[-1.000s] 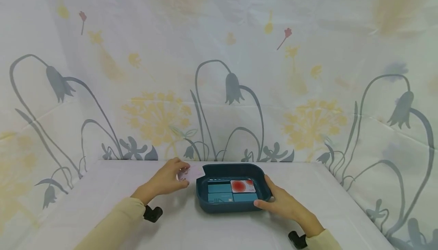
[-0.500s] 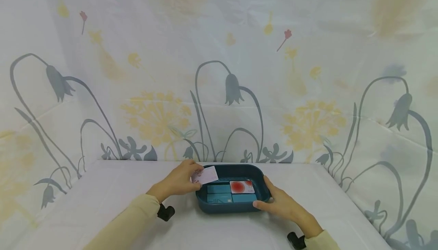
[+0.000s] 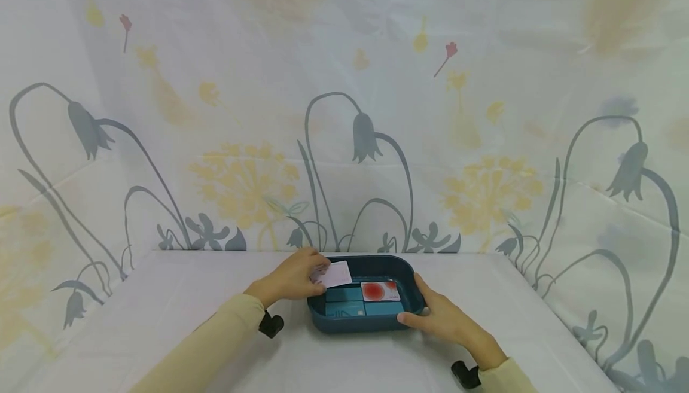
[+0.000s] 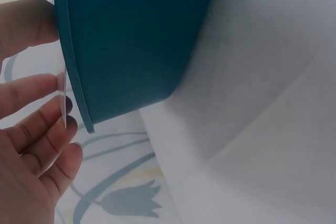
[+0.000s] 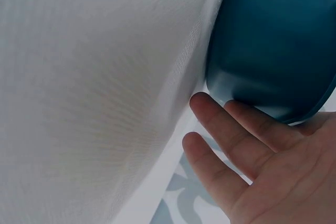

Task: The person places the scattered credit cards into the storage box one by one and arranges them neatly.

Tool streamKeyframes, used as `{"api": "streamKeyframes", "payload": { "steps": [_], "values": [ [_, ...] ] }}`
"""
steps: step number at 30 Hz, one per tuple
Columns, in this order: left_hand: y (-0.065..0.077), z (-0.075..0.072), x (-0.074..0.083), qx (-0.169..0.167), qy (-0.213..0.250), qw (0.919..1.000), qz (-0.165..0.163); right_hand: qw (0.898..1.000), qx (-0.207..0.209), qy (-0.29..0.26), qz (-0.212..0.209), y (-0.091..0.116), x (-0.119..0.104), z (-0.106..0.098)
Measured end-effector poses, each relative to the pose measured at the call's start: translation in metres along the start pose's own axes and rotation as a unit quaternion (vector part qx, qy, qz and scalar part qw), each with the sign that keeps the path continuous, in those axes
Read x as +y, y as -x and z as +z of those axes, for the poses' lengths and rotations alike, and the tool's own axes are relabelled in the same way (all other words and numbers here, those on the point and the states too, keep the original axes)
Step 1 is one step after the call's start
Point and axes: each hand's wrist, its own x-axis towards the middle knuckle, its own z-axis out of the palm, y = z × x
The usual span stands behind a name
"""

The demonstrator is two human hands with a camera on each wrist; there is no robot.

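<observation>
My left hand (image 3: 293, 276) pinches a pale pink-and-white card (image 3: 338, 274) between thumb and fingers. The card overlaps the back left part of a dark teal rectangular tub (image 3: 371, 325). Seen from the left wrist, the card (image 4: 64, 111) shows as a thin edge right at the tub's rim, partly among the fingers. At the tub's right end rests my right hand (image 3: 449, 319), its thumb at the front right corner and its extended fingers along the side. Inside the tub lie a white card with a red disc (image 3: 380, 291) and several teal cards (image 3: 344, 310) in two rows.
The tub stands on a table covered in white cloth (image 3: 188, 297), near its back edge. Behind rises a hanging sheet (image 3: 344, 40) printed with grey and yellow flowers. A black wrist camera (image 3: 271, 324) sits below the left wrist, another (image 3: 465, 375) below the right.
My left hand has carried the pink-and-white card rightward, from beside the tub to over its back left part. The right hand stays at the tub's right end.
</observation>
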Motion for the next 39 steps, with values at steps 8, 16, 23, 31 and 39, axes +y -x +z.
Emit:
{"api": "streamKeyframes", "payload": {
  "steps": [8,16,23,31,39],
  "values": [
    [-0.012,0.005,0.004,-0.036,0.008,0.9992,-0.015,1.0,-0.006,0.001,-0.003,-0.001,0.001,-0.001],
    [-0.02,0.013,0.007,-0.053,0.006,0.9986,-0.007,1.0,-0.003,0.001,-0.003,-0.001,0.0,-0.001],
    [-0.024,0.018,0.011,-0.071,-0.005,0.9974,-0.005,1.0,-0.004,0.002,0.0,-0.001,0.0,-0.001],
    [-0.033,0.022,0.013,-0.106,-0.033,0.9938,-0.002,1.0,-0.006,-0.001,0.0,-0.001,0.0,-0.001],
    [-0.038,0.021,0.014,-0.134,-0.045,0.99,-0.006,1.0,-0.005,-0.002,0.0,0.0,-0.002,-0.002]
  ]
}}
